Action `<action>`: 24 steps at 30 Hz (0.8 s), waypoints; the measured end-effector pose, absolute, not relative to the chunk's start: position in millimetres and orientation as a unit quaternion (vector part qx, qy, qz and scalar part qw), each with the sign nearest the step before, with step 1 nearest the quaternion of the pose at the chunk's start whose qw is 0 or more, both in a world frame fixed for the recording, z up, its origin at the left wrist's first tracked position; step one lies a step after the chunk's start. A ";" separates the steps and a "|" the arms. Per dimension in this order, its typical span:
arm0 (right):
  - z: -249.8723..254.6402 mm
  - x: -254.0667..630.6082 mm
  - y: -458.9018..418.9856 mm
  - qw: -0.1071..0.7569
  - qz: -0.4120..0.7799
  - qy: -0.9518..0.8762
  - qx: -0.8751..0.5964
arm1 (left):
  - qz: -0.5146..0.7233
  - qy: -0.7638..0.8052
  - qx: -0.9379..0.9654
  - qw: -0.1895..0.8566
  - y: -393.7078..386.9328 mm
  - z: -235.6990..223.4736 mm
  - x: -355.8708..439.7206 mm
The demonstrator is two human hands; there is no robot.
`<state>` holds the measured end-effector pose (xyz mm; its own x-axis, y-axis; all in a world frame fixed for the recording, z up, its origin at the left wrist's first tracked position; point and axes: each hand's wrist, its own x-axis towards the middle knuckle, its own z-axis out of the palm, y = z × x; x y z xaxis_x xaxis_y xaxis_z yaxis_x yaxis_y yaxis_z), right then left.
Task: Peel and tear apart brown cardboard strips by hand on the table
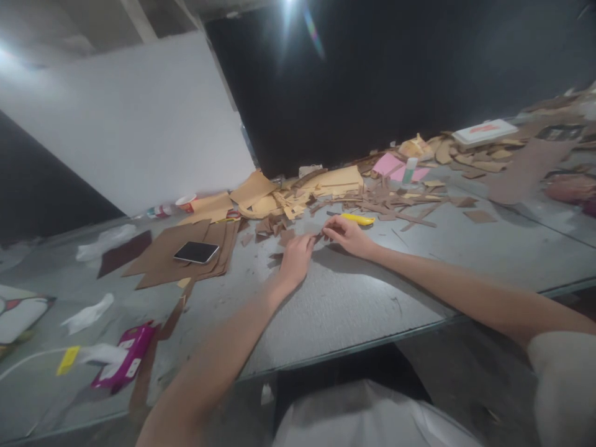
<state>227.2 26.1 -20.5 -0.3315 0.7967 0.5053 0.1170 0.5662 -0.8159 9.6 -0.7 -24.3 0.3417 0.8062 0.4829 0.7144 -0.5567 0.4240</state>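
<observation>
Pale clothing (367, 419) lies nearest, below the grey tabletop (344, 310). There, left hand (297, 256) and right hand (348, 236) have fingertips pinched on a small brown piece (319, 236), running crosswise between them, ends hidden by fingers. Beyond, a yellow-handled tool (358, 219) points left before brown scraps (372, 206).

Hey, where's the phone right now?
In the head view, the phone lies on the stacked brown sheets, to the left of the left hand.
</observation>
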 end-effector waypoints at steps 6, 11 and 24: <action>-24.4 226.7 28.0 0.482 0.354 -0.742 -0.303 | 0.352 0.458 0.810 0.104 -2.0 -24.4 9.3; -25.6 227.1 29.9 0.488 0.273 -0.760 -0.330 | 0.363 0.448 0.809 0.113 -2.5 -24.3 9.3; -28.6 225.1 29.5 0.519 0.182 -0.771 -0.319 | 0.382 0.454 0.799 0.100 -3.2 -24.7 8.2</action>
